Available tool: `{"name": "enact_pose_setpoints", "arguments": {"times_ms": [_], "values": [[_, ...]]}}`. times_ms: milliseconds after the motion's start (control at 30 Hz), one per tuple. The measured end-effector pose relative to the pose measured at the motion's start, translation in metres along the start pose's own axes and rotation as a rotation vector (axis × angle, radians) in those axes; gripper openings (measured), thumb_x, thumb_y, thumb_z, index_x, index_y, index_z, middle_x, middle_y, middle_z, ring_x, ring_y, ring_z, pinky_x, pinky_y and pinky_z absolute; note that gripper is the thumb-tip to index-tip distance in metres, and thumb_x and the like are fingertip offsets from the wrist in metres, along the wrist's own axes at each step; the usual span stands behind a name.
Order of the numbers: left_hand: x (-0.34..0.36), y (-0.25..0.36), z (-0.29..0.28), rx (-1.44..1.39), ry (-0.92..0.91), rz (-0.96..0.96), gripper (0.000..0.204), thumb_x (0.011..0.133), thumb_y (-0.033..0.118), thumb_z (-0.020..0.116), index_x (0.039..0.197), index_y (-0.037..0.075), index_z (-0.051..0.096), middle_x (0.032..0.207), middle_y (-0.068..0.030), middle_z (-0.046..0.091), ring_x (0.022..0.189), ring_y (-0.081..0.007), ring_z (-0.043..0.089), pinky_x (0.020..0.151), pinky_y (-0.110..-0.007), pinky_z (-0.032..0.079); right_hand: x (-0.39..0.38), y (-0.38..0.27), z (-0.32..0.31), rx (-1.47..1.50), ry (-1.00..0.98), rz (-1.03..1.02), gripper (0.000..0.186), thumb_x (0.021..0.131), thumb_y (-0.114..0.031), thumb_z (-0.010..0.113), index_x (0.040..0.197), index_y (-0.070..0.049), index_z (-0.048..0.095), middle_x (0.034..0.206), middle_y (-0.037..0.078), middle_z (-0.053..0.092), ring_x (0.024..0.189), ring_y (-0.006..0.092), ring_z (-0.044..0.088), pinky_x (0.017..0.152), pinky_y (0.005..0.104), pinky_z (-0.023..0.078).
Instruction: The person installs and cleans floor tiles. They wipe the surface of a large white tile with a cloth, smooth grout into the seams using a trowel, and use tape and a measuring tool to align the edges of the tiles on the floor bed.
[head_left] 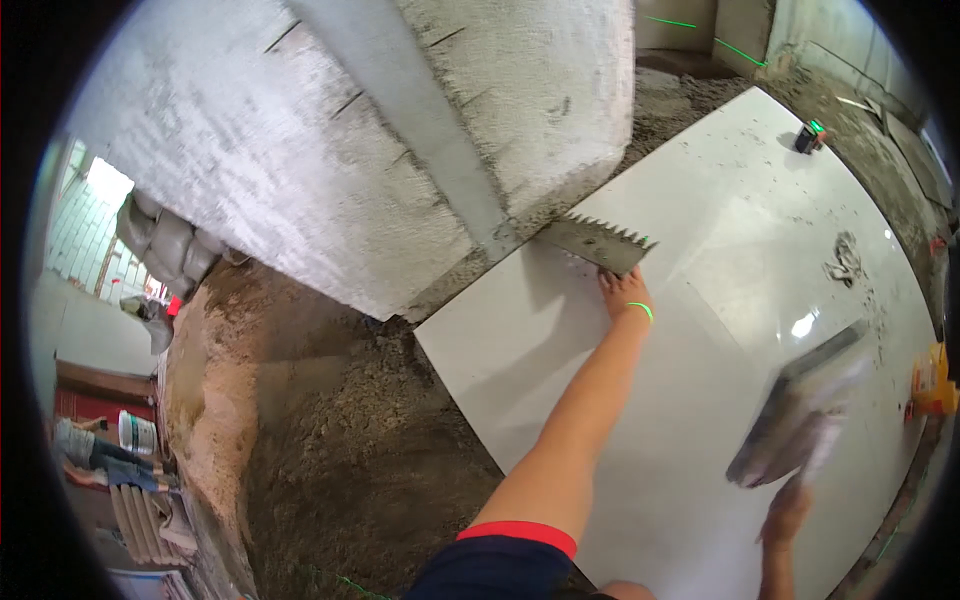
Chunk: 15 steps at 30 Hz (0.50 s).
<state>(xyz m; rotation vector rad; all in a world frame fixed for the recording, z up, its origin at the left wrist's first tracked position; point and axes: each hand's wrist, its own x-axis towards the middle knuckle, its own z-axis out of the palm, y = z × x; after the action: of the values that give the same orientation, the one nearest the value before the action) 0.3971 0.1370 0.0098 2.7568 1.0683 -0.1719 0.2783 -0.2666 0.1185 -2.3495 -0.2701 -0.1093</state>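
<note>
A large pale tile slab [690, 390] lies in front of me, with specks of dirt on its far part. My left hand [625, 292] reaches out over it with the fingers closed on a notched trowel [595, 243]. The trowel's coarse teeth point up and away, beside the foot of the wall. Its handle is hidden. Low on the right, my right hand [786, 515] is closed on a flat metal trowel [800, 410] smeared by motion. That trowel is tilted over the slab; I cannot tell whether it touches.
A rough grey wall [350, 150] with a smooth vertical band borders the slab. A small laser level [808, 138] and a crumpled clump [846, 260] sit on the slab's right part. Dark mortar [360, 430] covers the ground at left. A yellow object [935, 380] stands by the right edge.
</note>
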Motion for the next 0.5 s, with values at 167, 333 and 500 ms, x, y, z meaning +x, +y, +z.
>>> {"name": "enact_pose_setpoints", "arguments": {"times_ms": [167,333,500], "values": [[0.005,-0.001,0.01,-0.086,0.071,-0.022,0.052,0.095,0.018,0.033,0.146,0.007,0.024,0.151,-0.0133,0.029,0.138,-0.0317,0.028,0.116,-0.046,0.014,-0.028,0.104,0.023,-0.409,-0.263,0.573,0.072,0.095,-0.057,0.04,0.069,0.009,0.054,0.057,0.023,0.046,0.056,0.0272,0.042,0.057,0.0467,0.037],[0.001,-0.004,0.012,-0.045,0.135,-0.03,0.054,0.093,0.017,0.039,0.144,0.006,0.026,0.149,-0.0138,0.031,0.137,-0.0338,0.029,0.114,-0.047,0.019,-0.037,0.128,0.01,-0.26,-0.183,0.491,0.079,0.093,-0.063,0.038,0.059,0.007,0.046,0.049,0.016,0.037,0.05,0.0247,0.033,0.05,0.0481,0.03],[0.03,-0.027,-0.047,-0.544,0.468,0.125,0.031,0.086,0.015,0.057,0.112,0.001,0.047,0.116,-0.0203,0.053,0.116,-0.0408,0.047,0.092,-0.046,0.044,-0.038,0.11,0.011,-0.38,-0.185,0.582,0.077,0.094,-0.062,0.035,0.08,0.011,0.056,0.066,0.028,0.051,0.058,0.0343,0.047,0.062,0.0478,0.04]]}}
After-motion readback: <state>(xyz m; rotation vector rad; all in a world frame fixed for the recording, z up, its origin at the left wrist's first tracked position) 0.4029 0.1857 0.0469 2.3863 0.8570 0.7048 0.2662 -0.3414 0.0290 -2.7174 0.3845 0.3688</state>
